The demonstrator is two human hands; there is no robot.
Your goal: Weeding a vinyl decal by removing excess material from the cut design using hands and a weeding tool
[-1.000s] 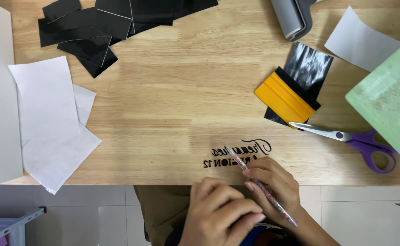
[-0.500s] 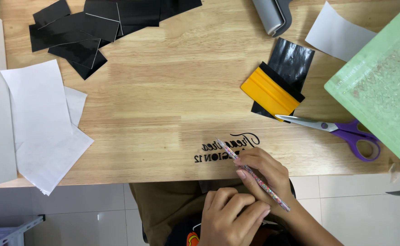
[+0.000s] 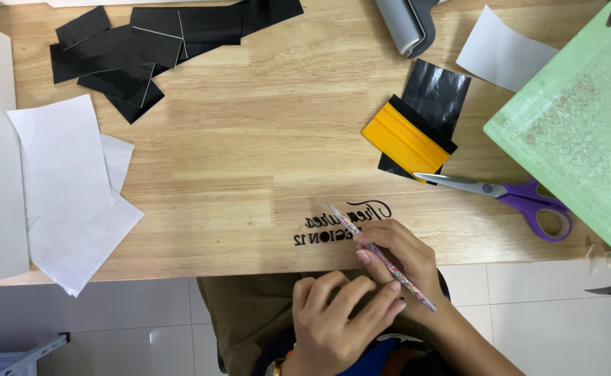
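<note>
Pen tool (image 3: 382, 259) pinched in right hand (image 3: 396, 254) fingers, tip on thin, tear-prone black lettering (image 3: 340, 226); left hand (image 3: 340, 313) curled, empty, near surface (image 3: 250, 160) edge.

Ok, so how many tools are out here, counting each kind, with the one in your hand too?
Purple scissors: 1
Yellow scraper: 1
Grey roller: 1
Green cutting mat: 1
Speckled pen tool, held in the right hand: 1
Total: 5
</note>
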